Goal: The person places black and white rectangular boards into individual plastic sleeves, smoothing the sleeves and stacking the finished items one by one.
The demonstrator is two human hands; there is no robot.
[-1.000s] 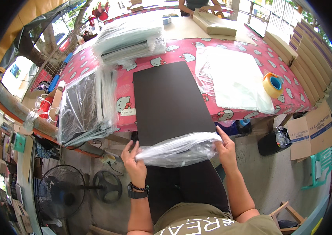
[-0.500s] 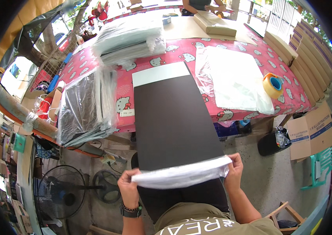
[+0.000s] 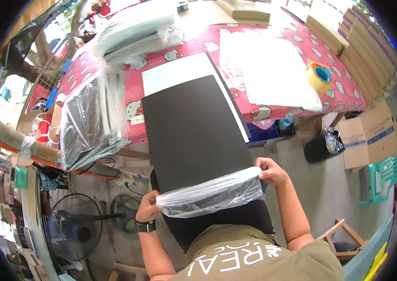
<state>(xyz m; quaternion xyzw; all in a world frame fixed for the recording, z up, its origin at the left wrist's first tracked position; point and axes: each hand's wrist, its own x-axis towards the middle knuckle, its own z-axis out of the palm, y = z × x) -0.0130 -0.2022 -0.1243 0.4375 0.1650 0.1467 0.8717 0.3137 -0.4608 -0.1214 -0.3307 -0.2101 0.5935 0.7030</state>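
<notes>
A clear plastic bag [image 3: 210,195] lies gathered across the near end of a black board [image 3: 194,131]. My left hand [image 3: 148,206] pinches the left corner of the bag's bunched edge, and my right hand [image 3: 272,171] pinches its right corner. The board's near edge sits within the bag's mouth. Under the black board, another board [image 3: 170,75] shows a white face at the far end and along the right side. Both boards rest partly on the table and reach toward my lap.
Bagged black boards [image 3: 93,117] are at the table's left, with a clear-wrapped stack [image 3: 135,40] behind. White plastic sheets [image 3: 269,70] and a tape roll [image 3: 319,77] lie at right. A fan [image 3: 75,227], a black bin [image 3: 320,147] and an opened carton [image 3: 367,136] stand around.
The bag's gathered edge has moved farther up over the black board's near end, with both hands holding it. The black board has shifted against the one below, showing a white strip at right.
</notes>
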